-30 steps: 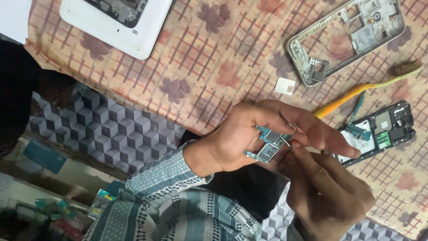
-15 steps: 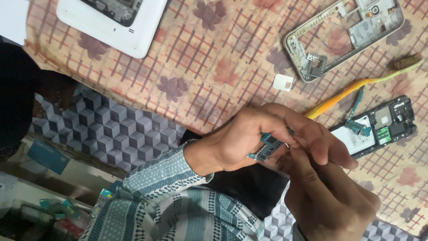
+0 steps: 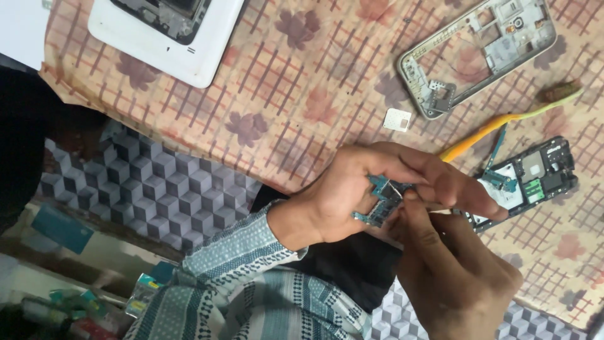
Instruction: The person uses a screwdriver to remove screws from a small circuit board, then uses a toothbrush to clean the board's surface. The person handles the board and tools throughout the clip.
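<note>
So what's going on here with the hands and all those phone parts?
A person holds a small teal circuit board between both hands, left hand and right hand, above a patterned tablecloth. On the cloth lie a grey phone frame, an opened black phone body, a yellow pry tool and a white casing.

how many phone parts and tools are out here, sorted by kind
circuit board, held in both hands: 1
phone frames, silver and black: 2
white device: 1
small white chip: 1
yellow tool: 1
total: 6

Soft, even indoor light, faint shadows, slight overall blur, dim lower-left corner.
</note>
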